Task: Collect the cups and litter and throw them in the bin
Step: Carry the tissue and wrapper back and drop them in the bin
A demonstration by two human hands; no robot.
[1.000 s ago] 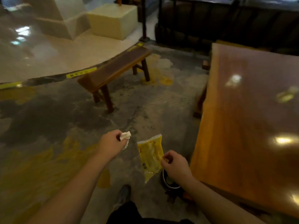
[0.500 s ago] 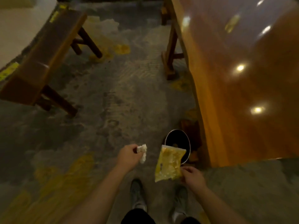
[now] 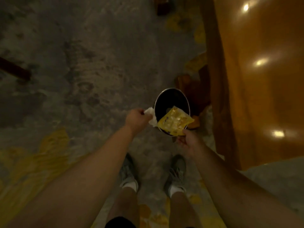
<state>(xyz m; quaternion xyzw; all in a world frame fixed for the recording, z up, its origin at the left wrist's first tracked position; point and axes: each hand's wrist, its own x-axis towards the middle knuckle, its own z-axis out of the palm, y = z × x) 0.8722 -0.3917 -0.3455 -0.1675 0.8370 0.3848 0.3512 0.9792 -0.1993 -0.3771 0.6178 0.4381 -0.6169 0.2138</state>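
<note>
A round black bin (image 3: 167, 96) with a metal rim stands on the floor beside the table's leg. My right hand (image 3: 186, 141) pinches a corner of a yellow plastic wrapper (image 3: 174, 123), which hangs over the bin's near rim. My left hand (image 3: 135, 118) holds a crumpled white tissue (image 3: 152, 116) at the bin's left edge. No cups are in view.
A glossy orange wooden table (image 3: 263, 79) fills the right side, its edge close to the bin. A table leg (image 3: 189, 83) stands just behind the bin. My two feet in grey shoes (image 3: 130, 173) stand on the stained concrete floor (image 3: 82, 71). A dark bench leg (image 3: 14, 71) shows at the left.
The view has tilted down onto the bin. Both hands have moved forward, bringing the wrapper over the bin's opening and the tissue to its left rim.
</note>
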